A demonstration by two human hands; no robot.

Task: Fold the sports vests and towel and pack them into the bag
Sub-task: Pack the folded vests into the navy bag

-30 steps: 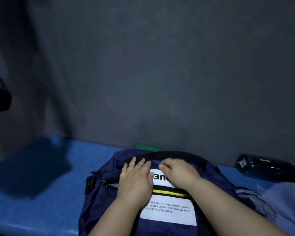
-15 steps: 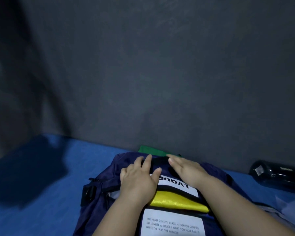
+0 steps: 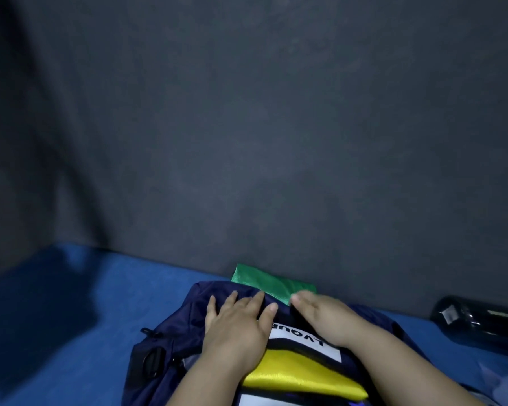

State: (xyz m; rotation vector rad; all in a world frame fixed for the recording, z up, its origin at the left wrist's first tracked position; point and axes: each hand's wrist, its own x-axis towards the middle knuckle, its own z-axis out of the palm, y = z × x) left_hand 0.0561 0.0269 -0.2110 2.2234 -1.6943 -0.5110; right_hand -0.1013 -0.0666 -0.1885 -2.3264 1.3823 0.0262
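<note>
A navy blue bag [image 3: 173, 323] with a white lettered patch lies flat on the blue surface. My left hand [image 3: 235, 326] presses flat on its upper part, fingers spread. My right hand [image 3: 326, 317] lies beside it on the bag, fingers straight, their tips touching a folded green vest [image 3: 264, 281] that sticks out behind the bag's top edge. A folded yellow vest [image 3: 302, 373] shows in the bag's open front pocket, partly under my left wrist.
A dark wall [image 3: 247, 127] rises just behind the bag. A dark bottle [image 3: 478, 322] lies on its side at the right by the wall. Pale blue fabric [image 3: 505, 385] shows at the lower right corner. The blue surface [image 3: 71, 332] stretches to the left.
Both hands have slid forward over the bag toward its top edge. The front pocket has gaped and shows the yellow vest. More of the green vest is in sight.
</note>
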